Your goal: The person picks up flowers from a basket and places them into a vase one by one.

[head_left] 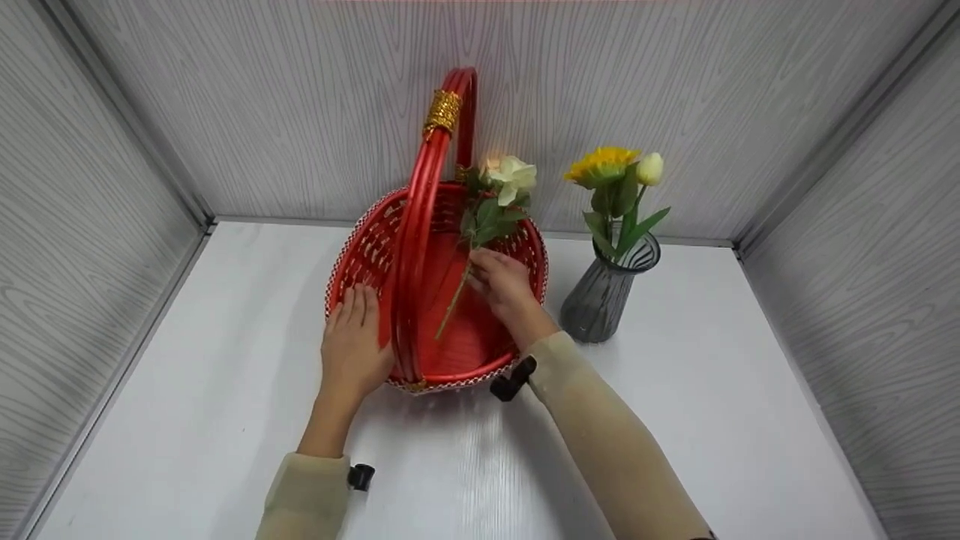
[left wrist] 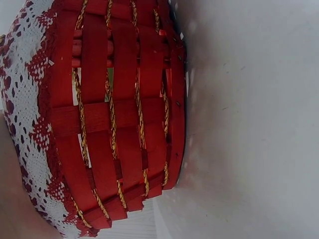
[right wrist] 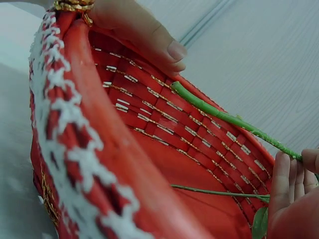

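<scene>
A red woven basket [head_left: 480, 341] with a tall arched handle stands on the table. Inside its opening, my right hand [head_left: 506, 281] pinches the green stem [right wrist: 224, 117] of a white rose [head_left: 514, 178] between thumb and fingers. The bloom points up toward the back rim, the cut end down toward the basket floor. Just behind it shows part of a peach-coloured flower [head_left: 491, 165]. A second, thinner stem [right wrist: 214, 191] runs below the first in the right wrist view. Across the basket's left rim rests my left hand [head_left: 354, 345], its fingers straight and together.
Right of the basket, a grey glass vase [head_left: 600, 296] holds a yellow sunflower [head_left: 602, 166] and a white tulip [head_left: 650, 169]. Grey wood-grain panels [head_left: 300, 112] close off the back and both sides of the white table [head_left: 187, 390]. Lace trim [left wrist: 30, 79] edges the basket.
</scene>
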The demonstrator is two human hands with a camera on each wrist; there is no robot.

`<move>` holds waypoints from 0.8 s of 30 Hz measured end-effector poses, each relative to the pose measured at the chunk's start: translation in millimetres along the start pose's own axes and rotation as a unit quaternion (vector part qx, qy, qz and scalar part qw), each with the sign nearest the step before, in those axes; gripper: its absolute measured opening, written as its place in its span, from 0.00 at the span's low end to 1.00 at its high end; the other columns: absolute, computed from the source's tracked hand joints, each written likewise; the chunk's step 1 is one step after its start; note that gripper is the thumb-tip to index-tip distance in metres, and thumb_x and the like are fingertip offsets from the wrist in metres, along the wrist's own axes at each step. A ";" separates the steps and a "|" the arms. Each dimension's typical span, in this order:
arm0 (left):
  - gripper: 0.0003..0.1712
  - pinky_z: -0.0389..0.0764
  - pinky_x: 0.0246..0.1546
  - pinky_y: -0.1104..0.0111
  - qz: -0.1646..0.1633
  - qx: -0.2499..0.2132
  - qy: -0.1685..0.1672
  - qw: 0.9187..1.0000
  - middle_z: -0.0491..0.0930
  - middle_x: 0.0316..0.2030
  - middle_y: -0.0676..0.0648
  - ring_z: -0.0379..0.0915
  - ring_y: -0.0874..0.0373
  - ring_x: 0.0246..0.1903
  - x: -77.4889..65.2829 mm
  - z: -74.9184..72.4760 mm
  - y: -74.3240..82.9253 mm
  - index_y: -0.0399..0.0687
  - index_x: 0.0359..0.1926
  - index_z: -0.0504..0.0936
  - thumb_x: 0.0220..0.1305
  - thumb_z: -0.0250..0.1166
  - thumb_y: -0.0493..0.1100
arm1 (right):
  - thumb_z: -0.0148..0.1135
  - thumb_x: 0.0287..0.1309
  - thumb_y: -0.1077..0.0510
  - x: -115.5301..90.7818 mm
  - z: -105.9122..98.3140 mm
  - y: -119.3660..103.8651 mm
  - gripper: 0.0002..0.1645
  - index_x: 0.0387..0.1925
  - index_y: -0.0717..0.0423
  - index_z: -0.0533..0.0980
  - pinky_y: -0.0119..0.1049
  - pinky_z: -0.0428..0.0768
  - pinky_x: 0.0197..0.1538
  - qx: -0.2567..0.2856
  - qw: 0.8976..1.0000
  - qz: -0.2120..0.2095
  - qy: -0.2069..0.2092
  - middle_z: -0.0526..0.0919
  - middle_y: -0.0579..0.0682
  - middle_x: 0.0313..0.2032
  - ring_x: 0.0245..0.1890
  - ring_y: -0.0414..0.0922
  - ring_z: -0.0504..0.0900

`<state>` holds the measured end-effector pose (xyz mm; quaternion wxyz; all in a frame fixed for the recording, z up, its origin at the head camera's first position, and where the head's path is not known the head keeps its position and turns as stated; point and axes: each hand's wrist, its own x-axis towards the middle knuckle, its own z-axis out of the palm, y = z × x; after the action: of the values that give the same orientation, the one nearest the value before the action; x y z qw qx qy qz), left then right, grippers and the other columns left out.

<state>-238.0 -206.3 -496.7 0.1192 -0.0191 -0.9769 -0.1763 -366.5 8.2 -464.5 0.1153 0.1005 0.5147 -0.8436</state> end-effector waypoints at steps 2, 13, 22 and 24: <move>0.47 0.45 0.76 0.50 0.000 0.000 -0.002 1.000 0.53 0.75 0.31 0.45 0.39 0.76 0.5 -0.2 -0.1 0.30 0.75 0.52 0.71 0.46 0.62 | 0.63 0.64 0.65 -2.7 0.3 -2.6 0.06 0.42 0.61 0.79 0.35 0.84 0.42 0.000 1.000 -0.004 -0.007 0.81 0.49 0.34 0.34 0.41 0.82; 0.49 0.45 0.76 0.49 -0.003 0.002 -0.002 1.000 0.53 0.75 0.31 0.45 0.39 0.77 1.0 -0.4 -0.9 0.30 0.75 0.52 0.70 0.46 0.65 | 0.64 0.63 0.65 -17.6 -3.6 -13.2 0.04 0.39 0.60 0.79 0.34 0.85 0.40 0.000 1.000 -0.016 -0.015 0.82 0.48 0.31 0.31 0.41 0.82; 0.45 0.46 0.76 0.50 0.000 -0.003 0.008 1.000 0.54 0.74 0.31 0.46 0.40 0.76 -0.1 -1.2 1.6 0.30 0.75 0.54 0.70 0.50 0.58 | 0.62 0.64 0.65 -34.6 -9.9 -24.0 0.03 0.39 0.60 0.78 0.36 0.86 0.40 -0.013 0.999 -0.019 -0.031 0.82 0.48 0.30 0.30 0.40 0.83; 0.45 0.46 0.76 0.50 0.001 -0.003 0.010 1.000 0.55 0.74 0.31 0.46 0.40 0.76 0.0 -0.8 1.5 0.30 0.75 0.54 0.70 0.50 0.58 | 0.62 0.64 0.66 -37.6 -11.9 -25.9 0.03 0.40 0.60 0.78 0.36 0.86 0.39 -0.017 0.999 -0.023 -0.035 0.82 0.48 0.30 0.29 0.40 0.83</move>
<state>-237.7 -205.1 -495.4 0.1287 -0.0188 -0.9752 -0.1790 -337.7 33.7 -437.1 0.1157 0.0574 0.5271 -0.8400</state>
